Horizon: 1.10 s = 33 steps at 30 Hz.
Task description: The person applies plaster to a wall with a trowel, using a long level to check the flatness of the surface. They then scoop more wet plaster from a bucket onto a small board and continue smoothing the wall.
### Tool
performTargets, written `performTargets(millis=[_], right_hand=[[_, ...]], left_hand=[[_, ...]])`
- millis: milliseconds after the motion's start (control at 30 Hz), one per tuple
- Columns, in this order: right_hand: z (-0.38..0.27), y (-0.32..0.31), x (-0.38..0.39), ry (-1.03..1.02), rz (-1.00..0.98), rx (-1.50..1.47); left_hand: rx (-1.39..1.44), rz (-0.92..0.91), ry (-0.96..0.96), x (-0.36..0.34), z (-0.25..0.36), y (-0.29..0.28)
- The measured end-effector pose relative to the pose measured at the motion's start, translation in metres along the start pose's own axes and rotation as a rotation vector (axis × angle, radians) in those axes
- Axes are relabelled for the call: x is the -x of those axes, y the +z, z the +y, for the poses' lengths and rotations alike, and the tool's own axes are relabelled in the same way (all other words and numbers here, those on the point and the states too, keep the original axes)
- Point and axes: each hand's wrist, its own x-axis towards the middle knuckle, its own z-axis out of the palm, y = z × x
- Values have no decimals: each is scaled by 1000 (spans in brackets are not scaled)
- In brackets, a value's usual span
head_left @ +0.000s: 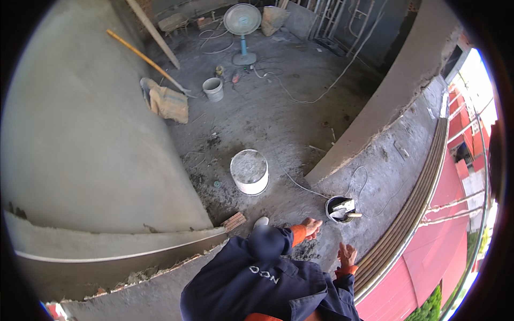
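Note:
My left hand (311, 228), in an orange cuff, reaches out with its fingers stretched toward a small bucket (330, 213). It is apart from the bucket and holds nothing I can see. Closer to me on the right, my right hand (347, 255) is raised with thumb and fingers apart, also holding nothing visible. A trowel (342, 209) with a pale, mortar-stained blade lies in the bucket's mouth, and a light handle (354, 215) sticks out over the rim. What lies deeper in the bucket is dark and hard to make out.
A white pail (250, 185) with a grey top stands mid-floor, near bricks (234, 221). Farther off are a white bucket (213, 92), a pedestal fan (243, 40), a long-handled tool (144, 58), a sack (168, 104) and a trailing cord (300, 101). Pipes (409, 214) line the right edge.

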Motion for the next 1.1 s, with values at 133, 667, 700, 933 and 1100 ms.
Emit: performTargets(millis=[133,667,700,933,1100], right_hand=[[-61,-4,-38,283,23,-198],[-190,-56,-67,-333,224,-321],[-88,-9,-75,-368,440,205],[204,3,161,-102,-395,674],[351,-42,231,860,-66,70]], left_hand=[[-144,1,159,9,24,11],[623,-346,5,-16,92,81],[543,-301,-37,-12,107,96],[383,478,208,11,16,-70],[434,818,-161,26,-137,-88]])
